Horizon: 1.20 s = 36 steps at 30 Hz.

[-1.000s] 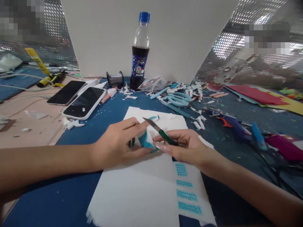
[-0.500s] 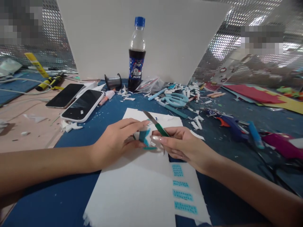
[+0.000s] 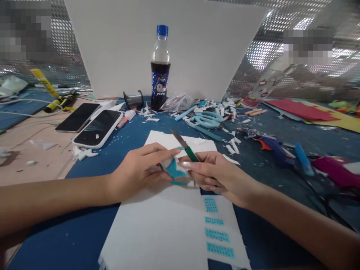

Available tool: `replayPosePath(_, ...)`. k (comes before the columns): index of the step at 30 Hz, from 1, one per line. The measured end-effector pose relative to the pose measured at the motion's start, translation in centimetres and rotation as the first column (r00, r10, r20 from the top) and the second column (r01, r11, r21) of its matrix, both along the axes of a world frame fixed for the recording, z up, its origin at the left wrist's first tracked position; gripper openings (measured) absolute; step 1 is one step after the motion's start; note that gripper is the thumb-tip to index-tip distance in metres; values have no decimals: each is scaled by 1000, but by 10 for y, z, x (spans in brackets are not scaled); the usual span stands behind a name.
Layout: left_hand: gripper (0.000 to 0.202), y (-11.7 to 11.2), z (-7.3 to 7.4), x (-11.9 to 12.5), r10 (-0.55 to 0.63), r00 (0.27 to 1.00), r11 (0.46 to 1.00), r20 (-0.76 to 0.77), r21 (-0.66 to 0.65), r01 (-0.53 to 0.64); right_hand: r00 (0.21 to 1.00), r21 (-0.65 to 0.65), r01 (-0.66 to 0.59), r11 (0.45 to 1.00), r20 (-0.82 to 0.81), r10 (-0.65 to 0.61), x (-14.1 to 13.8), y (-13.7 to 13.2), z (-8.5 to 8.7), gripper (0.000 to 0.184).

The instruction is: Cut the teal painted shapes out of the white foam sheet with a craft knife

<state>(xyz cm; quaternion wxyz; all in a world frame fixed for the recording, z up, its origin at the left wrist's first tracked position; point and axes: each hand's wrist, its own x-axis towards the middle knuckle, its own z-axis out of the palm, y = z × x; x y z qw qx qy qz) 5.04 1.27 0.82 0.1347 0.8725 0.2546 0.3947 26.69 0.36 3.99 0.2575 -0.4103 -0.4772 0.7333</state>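
Note:
My left hand point(image 3: 146, 165) is closed on a small white and teal piece point(image 3: 176, 169), which looks curved; its exact kind does not show. In my right hand point(image 3: 213, 172) is a craft knife point(image 3: 189, 152) with a green handle, its blade pointing up and to the left, away from the piece. The right fingertips are close beside the piece, and I cannot tell whether they touch it. Under both hands lies a white sheet point(image 3: 157, 225). A strip with several teal printed patches point(image 3: 218, 234) lies beneath my right forearm.
Behind the sheet stand a Pepsi bottle point(image 3: 161, 71) and a wire spool point(image 3: 133, 100). Two phones point(image 3: 98, 128) lie at left. Light blue scissors point(image 3: 208, 119) rest among white scraps. A dark blue glue gun point(image 3: 277, 152) and coloured sheets point(image 3: 303, 110) are at right.
The small piece has tilted between my fingers, showing more of its teal face. My left hand has shifted slightly; the knife stays in nearly the same pose.

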Motion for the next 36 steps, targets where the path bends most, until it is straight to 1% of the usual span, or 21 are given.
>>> replayPosePath(5,34,0,3,-2,-10,997,1000,78,-3,10,999,-5,-19,1000,-50,18,-1,-2,1,25)
replayPosePath(8,35,2,3,-3,-17,992,998,128,-62,25,997,-23,-10,1000,-75,8,-2,-2,0,24)
replayPosePath(12,43,7,1,-3,-96,971,977,221,-164,134,992,-67,-36,997,-126,27,-3,-4,0,20)
replayPosePath(14,42,10,1,-2,-138,959,967,248,-176,185,991,-88,-38,995,-133,26,-3,-5,0,19)
replayPosePath(16,37,11,1,-1,-154,951,966,267,-161,201,989,-103,-43,994,-143,28,-4,-5,0,19)
replayPosePath(18,34,10,2,-1,-121,953,974,278,-151,168,987,-108,-46,993,-159,28,-4,-5,0,20)
replayPosePath(19,33,9,3,-1,-86,959,981,270,-145,129,986,-109,-40,993,-166,21,-4,-4,0,22)
replayPosePath(21,31,6,4,0,11,973,992,230,-122,17,987,-101,-7,995,-162,-10,-4,-4,0,24)
replayPosePath(23,27,3,4,0,109,975,993,192,-67,-98,988,-86,7,996,-155,-21,-5,-4,0,24)
replayPosePath(25,25,1,4,1,158,973,987,167,-13,-158,989,-70,9,998,-148,-19,-6,-4,1,23)
replayPosePath(27,26,-1,5,1,162,978,986,129,23,-166,990,-67,30,997,-138,-39,-6,-3,0,21)
replayPosePath(30,28,-2,7,0,127,990,988,66,84,-132,985,-76,102,992,-131,-112,-4,-1,-1,18)
replayPosePath(32,23,-3,6,0,108,993,984,44,141,-114,978,-72,147,986,-135,-156,-2,1,-2,15)
replayPosePath(34,16,-3,5,0,119,992,976,38,177,-124,977,-66,164,984,-128,-171,-1,2,-2,15)
replayPosePath(36,12,-2,2,0,153,988,975,36,157,-157,981,-64,155,986,-108,-161,0,2,-1,18)
